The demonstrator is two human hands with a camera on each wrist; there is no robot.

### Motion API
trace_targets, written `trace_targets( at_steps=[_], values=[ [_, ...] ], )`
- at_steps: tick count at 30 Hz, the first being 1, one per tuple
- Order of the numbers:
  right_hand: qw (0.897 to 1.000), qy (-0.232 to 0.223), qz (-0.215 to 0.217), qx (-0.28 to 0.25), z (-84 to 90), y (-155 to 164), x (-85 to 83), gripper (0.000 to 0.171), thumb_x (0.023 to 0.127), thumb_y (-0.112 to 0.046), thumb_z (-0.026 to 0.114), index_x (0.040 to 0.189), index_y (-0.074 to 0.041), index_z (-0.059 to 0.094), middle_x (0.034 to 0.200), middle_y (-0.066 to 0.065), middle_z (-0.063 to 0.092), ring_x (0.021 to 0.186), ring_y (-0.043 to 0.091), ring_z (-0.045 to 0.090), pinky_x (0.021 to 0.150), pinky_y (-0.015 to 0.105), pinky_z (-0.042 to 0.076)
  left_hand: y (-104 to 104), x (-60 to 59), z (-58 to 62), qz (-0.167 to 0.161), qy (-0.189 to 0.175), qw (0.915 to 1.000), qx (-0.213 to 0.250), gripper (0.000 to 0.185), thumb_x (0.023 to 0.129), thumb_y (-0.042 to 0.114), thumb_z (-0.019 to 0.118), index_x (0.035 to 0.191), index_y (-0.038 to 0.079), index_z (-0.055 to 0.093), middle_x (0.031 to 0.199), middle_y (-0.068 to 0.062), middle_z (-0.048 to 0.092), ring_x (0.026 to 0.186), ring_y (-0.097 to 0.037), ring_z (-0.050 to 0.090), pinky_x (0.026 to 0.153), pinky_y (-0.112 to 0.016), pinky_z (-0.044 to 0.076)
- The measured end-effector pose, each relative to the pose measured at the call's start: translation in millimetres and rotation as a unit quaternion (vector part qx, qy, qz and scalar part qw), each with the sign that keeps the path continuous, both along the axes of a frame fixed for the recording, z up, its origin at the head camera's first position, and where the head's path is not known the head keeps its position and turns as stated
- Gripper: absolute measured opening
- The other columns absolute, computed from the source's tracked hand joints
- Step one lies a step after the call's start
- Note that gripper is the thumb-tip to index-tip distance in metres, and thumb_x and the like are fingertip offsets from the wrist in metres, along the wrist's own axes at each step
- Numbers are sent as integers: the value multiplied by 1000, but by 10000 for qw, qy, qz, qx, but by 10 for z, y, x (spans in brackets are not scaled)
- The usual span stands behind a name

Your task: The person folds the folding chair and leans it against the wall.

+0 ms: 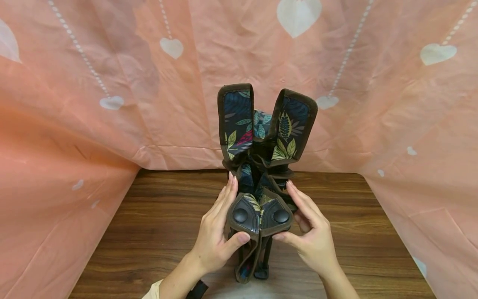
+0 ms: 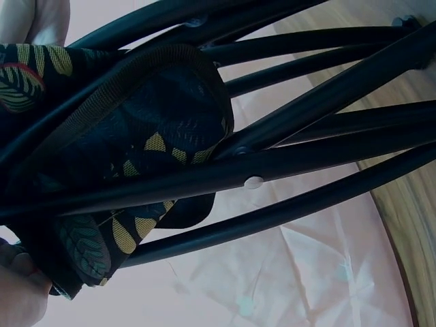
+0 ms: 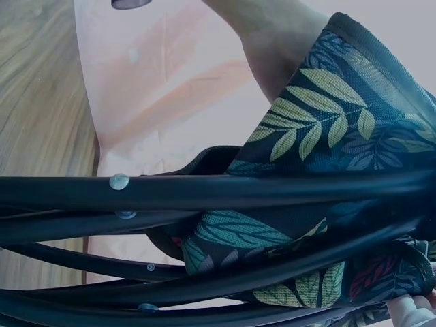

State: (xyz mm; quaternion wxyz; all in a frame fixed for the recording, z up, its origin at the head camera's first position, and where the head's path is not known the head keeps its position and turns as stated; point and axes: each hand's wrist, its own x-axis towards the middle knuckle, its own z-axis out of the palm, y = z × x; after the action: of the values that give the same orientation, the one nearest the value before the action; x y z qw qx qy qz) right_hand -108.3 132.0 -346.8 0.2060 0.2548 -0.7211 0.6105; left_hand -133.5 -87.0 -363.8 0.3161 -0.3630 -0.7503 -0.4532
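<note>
A folding chair (image 1: 242, 124) with dark leaf-print fabric stands mostly folded before me. Two padded flaps rise at its far end, and two black corner caps lie side by side at its near end. My left hand (image 1: 216, 228) grips the near left corner, thumb in front and fingers along the side. On the other side, my right hand (image 1: 313, 232) holds the near right corner the same way. Black metal tubes (image 2: 327, 88) with rivets run close together below the fabric (image 3: 320, 116) in both wrist views. Fabric hides part of the fingers there.
The chair stands over a brown wood-grain tabletop (image 1: 168, 207). A pink cloth (image 1: 209, 50) with white hearts hangs behind it and along both sides. Below the near corners, dark leg ends (image 1: 261, 272) reach toward the table's front.
</note>
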Motion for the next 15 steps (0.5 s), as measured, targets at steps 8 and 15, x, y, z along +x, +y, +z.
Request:
trace_targets(
  at_steps=[8, 15],
  values=[
    [9999, 2, 7, -128, 1, -50, 6, 90, 60, 10, 84, 140, 10, 43, 149, 15, 43, 137, 12, 45, 98, 15, 47, -8, -12, 5, -60, -40, 10000, -17, 84, 98, 62, 32, 150, -4, 29, 157, -19, 29, 146, -29, 32, 121, -29, 24],
    [9998, -63, -20, -180, -10, -77, 5, 86, 62, 11, 83, 140, 9, 44, 149, 16, 43, 136, 13, 45, 97, 15, 48, -13, -23, 5, -65, -87, 9999, -58, 84, 98, 63, 31, 150, -3, 28, 158, -18, 28, 145, -29, 32, 121, -29, 24]
  ],
)
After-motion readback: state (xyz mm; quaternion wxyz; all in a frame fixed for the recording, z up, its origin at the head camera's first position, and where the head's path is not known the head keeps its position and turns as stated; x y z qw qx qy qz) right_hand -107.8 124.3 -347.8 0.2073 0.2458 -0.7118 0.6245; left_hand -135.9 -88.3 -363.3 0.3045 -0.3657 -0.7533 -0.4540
